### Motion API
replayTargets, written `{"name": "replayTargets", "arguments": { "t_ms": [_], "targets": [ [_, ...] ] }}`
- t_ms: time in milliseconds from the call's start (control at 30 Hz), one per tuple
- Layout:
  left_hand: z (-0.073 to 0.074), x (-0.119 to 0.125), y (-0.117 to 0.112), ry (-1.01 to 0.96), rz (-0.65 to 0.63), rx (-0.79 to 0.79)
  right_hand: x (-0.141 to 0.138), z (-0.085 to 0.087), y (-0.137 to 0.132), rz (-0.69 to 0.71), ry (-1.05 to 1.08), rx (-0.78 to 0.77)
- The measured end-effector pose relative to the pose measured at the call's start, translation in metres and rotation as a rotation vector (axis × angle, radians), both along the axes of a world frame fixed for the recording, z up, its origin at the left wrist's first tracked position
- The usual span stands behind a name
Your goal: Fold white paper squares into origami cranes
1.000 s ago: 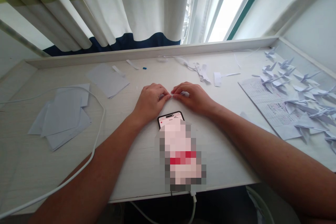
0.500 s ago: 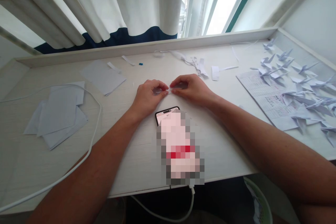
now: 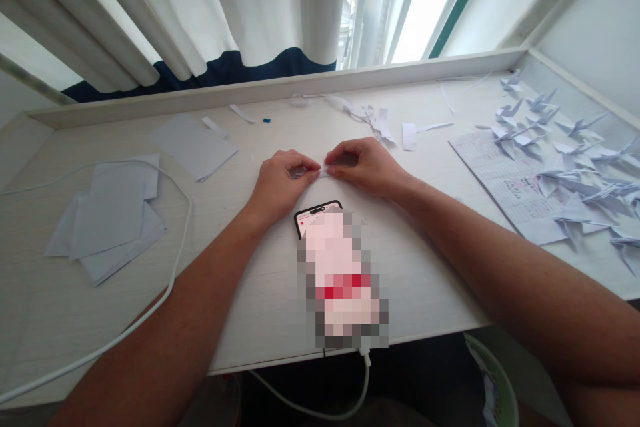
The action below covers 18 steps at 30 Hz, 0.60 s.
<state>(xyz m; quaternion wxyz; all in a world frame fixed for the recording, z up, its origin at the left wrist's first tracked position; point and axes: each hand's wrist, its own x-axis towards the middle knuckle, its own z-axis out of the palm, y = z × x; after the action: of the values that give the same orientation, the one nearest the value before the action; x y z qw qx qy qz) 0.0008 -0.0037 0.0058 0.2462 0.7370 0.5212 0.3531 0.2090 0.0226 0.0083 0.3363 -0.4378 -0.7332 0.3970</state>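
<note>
Between my fingertips is a small piece of white paper [image 3: 323, 173], mostly covered by the fingers, so its folds cannot be made out. My left hand [image 3: 285, 180] pinches its left side with thumb and forefinger. From the other side my right hand [image 3: 367, 170] pinches it too, the fingertips of both hands nearly meeting. Both hands rest low over the white desk [image 3: 270, 307], just beyond a phone [image 3: 340, 273] that lies face up with its screen blurred.
Folded paper cranes [image 3: 575, 180] crowd the right side, several on a written sheet [image 3: 500, 180]. Paper sheets [image 3: 110, 213] lie at left, with another stack [image 3: 195, 147] behind. Paper scraps [image 3: 383, 127] and a small blue object [image 3: 267, 121] lie farther back. A white cable [image 3: 190, 233] crosses my left forearm.
Both hands keep their pinch on the paper, with only a tiny shift of the fingers. The whole view has moved slightly; the objects on the desk stay put.
</note>
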Motion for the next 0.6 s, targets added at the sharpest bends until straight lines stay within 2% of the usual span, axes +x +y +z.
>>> {"name": "replayTargets", "arguments": {
  "t_ms": [433,600],
  "targets": [
    [-0.001,0.001,0.0,0.005,0.038,-0.022,-0.008,0.001,-0.002,-0.056,-0.061,0.055],
    [-0.001,-0.001,0.002,-0.128,0.044,-0.115,-0.01,-0.003,0.0,-0.054,-0.131,0.14]
  ]
}}
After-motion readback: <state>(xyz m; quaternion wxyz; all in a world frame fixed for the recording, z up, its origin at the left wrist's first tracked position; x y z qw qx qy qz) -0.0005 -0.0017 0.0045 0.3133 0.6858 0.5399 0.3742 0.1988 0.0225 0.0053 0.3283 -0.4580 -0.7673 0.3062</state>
